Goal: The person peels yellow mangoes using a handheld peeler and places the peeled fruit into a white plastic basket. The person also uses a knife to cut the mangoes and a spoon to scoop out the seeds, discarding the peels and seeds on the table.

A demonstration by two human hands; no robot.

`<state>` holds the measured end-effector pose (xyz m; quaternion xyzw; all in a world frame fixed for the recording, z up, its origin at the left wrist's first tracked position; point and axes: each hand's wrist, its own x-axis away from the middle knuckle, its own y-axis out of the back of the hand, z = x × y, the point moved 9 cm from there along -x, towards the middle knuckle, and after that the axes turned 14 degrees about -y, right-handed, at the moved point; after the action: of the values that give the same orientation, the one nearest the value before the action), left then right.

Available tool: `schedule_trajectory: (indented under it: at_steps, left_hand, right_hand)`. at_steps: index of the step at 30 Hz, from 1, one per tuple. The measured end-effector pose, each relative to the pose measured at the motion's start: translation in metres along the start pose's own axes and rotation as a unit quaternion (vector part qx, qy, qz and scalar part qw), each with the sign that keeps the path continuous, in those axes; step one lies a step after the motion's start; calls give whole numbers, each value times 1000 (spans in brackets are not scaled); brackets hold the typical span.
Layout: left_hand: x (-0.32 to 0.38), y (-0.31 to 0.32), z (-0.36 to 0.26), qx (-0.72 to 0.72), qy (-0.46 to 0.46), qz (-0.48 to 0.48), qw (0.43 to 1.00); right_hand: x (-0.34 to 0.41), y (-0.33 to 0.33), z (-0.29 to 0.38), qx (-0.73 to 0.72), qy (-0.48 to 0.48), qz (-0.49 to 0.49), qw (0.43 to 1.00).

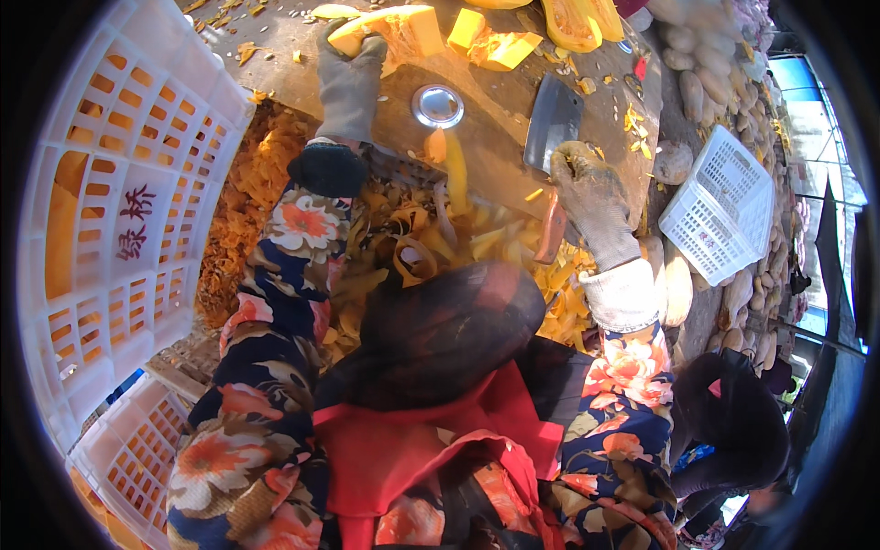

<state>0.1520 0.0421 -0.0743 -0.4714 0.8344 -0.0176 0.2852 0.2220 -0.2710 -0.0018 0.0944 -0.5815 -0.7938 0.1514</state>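
My left hand (350,82), in a grey glove, grips a cut piece of orange pumpkin (419,31) at the top of the wooden board (481,103). My right hand (584,179), in a soiled knit glove, rests at the board's right edge, curled beside a cleaver (553,117); whether its fingers close on the cleaver's handle is not clear. A peeler or knife with a reddish-brown handle (551,228) lies just below that hand. Another pumpkin chunk (491,45) sits right of the held piece. A round metal disc (438,106) is set on the board between my hands.
White plastic crates (130,206) stand at my left, near a heap of orange pumpkin pulp (254,206). Peel strips (412,240) pile up below the board. An empty-looking white basket (722,206) and many whole pumpkins (735,295) lie to the right. A person in dark clothes (735,426) is at lower right.
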Motion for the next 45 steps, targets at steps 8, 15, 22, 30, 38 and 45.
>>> schedule_trajectory:
  at_steps: [8,15,22,30,38,45]
  left_hand:
    - [1,-1,12,24,23,-5,999]
    - [-4,-2,11,4,-44,32,998]
    - [-1,-8,3,-26,-4,25,999]
    - [1,-8,-10,1,34,13,999]
    - [3,-11,-3,30,66,23,997]
    - [-2,4,-10,95,26,1,995]
  right_hand:
    - [-24,68,-88,60,-90,-94,990]
    - [-32,23,-183,48,-155,2,987]
    - [-12,-7,-125,170,-200,51,963]
    - [-24,-16,-164,-154,-260,50,952]
    - [-23,4,-92,-280,-185,88,938]
    - [-4,-17,0,-414,-155,231,867]
